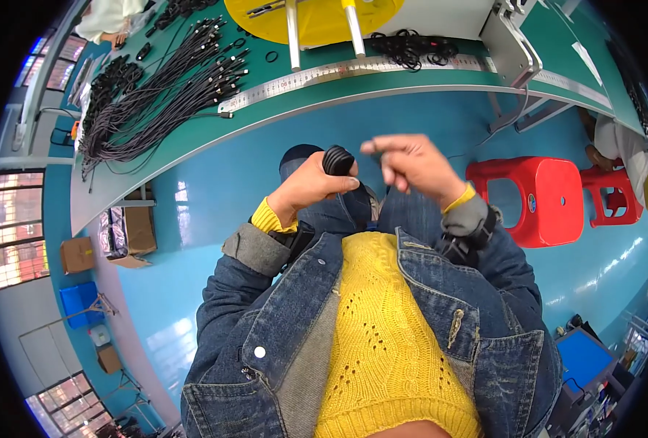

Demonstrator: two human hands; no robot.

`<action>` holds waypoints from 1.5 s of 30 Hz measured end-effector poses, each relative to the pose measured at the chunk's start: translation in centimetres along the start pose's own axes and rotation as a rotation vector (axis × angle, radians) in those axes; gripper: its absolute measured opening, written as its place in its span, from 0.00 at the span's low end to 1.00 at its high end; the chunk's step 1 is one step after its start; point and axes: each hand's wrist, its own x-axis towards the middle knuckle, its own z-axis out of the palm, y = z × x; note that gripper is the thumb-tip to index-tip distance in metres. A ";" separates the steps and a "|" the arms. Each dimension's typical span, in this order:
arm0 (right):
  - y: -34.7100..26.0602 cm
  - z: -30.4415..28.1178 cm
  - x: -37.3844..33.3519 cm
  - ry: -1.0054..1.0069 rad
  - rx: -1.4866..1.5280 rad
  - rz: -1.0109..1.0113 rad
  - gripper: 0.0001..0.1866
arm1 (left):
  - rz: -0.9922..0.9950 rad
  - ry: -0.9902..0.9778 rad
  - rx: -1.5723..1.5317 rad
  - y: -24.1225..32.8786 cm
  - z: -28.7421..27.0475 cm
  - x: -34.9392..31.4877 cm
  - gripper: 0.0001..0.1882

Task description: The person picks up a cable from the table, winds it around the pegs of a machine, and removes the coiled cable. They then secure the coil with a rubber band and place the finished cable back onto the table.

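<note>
My left hand (pixel 305 186) is closed round a coiled black cable (pixel 338 161), its looped strands bunched above the thumb. Just to the right, apart from the coil, is my right hand (pixel 420 166). Its fingers are bent in a pinch, and a small dark bit shows near the fingertips, too small to name. Both hands are above my lap, in front of the green worktable (pixel 280 120). On the table's left part lies a spread of long dark cables (pixel 156 98) with metal plug ends.
A steel ruler (pixel 287 86) runs along the table's near edge. Behind it stands a yellow disc (pixel 316 25) with metal rods; a heap of black rings (pixel 415 51) lies beside it. Red stools (pixel 557 201) stand at right, cardboard boxes (pixel 137 230) at left.
</note>
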 end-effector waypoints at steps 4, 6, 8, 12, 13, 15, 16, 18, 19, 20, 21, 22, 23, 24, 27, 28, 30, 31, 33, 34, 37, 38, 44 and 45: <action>-3.1 0.4 0.3 -0.029 -0.300 0.002 0.13 | -0.074 0.043 0.089 0.7 0.9 -0.1 0.09; -3.4 0.5 0.8 -0.035 -0.508 -0.118 0.14 | -0.065 0.032 0.133 1.0 1.4 0.0 0.09; -3.5 0.7 1.5 -0.064 -0.921 -0.366 0.17 | -0.049 0.027 0.220 1.2 1.6 0.0 0.09; -1.6 1.5 2.8 -0.124 -1.101 -0.428 0.20 | 0.057 0.056 0.373 1.3 2.3 0.8 0.11; -1.0 1.4 2.8 -0.123 -1.101 -0.424 0.20 | 0.057 0.052 0.371 1.0 2.4 0.9 0.11; 0.5 1.1 3.4 -0.107 -0.770 -0.351 0.20 | 0.180 0.145 0.351 -0.2 1.7 1.1 0.12; 1.2 0.8 3.8 -0.098 -0.606 -0.312 0.20 | 0.242 0.190 0.340 -0.7 1.4 1.2 0.13; 2.5 0.9 3.7 -0.064 -0.275 -0.174 0.20 | 0.231 0.196 0.211 0.2 0.9 0.4 0.13; 3.1 1.0 3.4 -0.021 0.060 -0.009 0.19 | 0.208 0.184 0.065 0.2 0.8 0.1 0.14; 3.4 1.1 3.1 0.021 0.392 0.156 0.19 | 0.187 0.175 -0.080 0.3 0.6 -0.2 0.14; 3.2 1.0 3.0 0.011 0.384 0.157 0.19 | 0.194 0.186 -0.082 0.6 0.6 -0.3 0.14; 2.3 1.5 2.9 0.072 0.203 0.084 0.17 | 0.155 0.187 0.034 0.6 0.7 -0.5 0.14; 1.2 2.0 2.9 0.128 0.020 0.004 0.16 | 0.115 0.192 0.149 0.8 0.8 -0.8 0.14; 0.3 2.3 3.0 0.179 -0.164 -0.092 0.15 | 0.081 0.204 0.270 1.2 1.0 -0.7 0.14; -0.3 4.1 2.9 0.206 -0.971 -0.467 0.15 | 0.342 0.254 0.248 -2.3 2.0 0.6 0.17; -0.4 4.8 3.2 0.166 -0.973 -0.509 0.15 | 0.400 0.302 0.192 -3.1 2.2 0.8 0.17; -0.2 5.7 3.2 0.277 -1.064 -0.390 0.22 | 0.363 0.368 0.311 -2.4 2.4 0.4 0.17; 0.3 5.9 3.5 0.254 -1.067 -0.414 0.22 | 0.307 0.399 0.420 -2.2 2.5 0.1 0.17; 1.9 6.3 4.3 0.219 -1.062 -0.388 0.22 | 0.297 0.417 0.486 -4.9 2.0 0.4 0.16; 2.9 6.3 4.6 0.210 -1.061 -0.363 0.21 | 0.284 0.397 0.542 -6.8 1.7 0.8 0.15; 7.2 5.2 5.8 0.019 -1.079 -0.203 0.21 | 0.036 0.203 0.422 -6.4 1.2 -0.2 0.14; 8.1 4.5 5.9 -0.071 -1.084 -0.118 0.21 | -0.195 0.030 0.241 -5.6 0.9 -0.9 0.14; 6.6 2.5 4.7 -0.321 -0.543 0.415 0.19 | -0.627 -0.118 0.215 -3.3 -8.5 -5.1 0.14; 6.7 2.0 4.4 -0.324 -0.576 0.391 0.18 | -0.441 0.100 0.207 -0.8 -11.6 -6.2 0.13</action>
